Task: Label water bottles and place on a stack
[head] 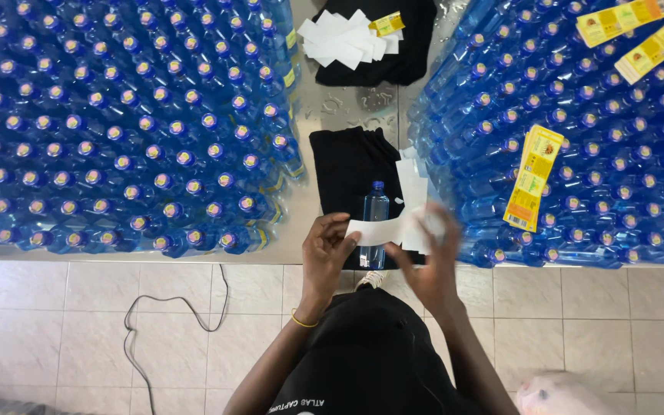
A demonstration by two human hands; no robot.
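At the far left we see a dense block of blue bottles standing upright on the metal table, their caps facing us, and below the table edge a grey cable lies looped on the tiled floor. Moving toward the middle, our left hand, with a thin yellow band at the wrist, pinches the left end of a white label strip between thumb and fingers. The strip runs sideways between our two hands, and it crosses in front of a single blue-capped bottle that stands on a black cloth at the table's near edge, just behind the hands. Our right hand closes on the strip's right end; it is blurred, so we cannot tell exactly how the fingers sit, but both hands are clamped on the same strip, a short way apart. More white strips lie stacked on the cloth just beyond the right hand. Farther back, a second black cloth carries a loose pile of white backing papers. To the right stands another mass of blue bottles, with a stack of yellow labels resting on their caps and more yellow labels near the top right corner.
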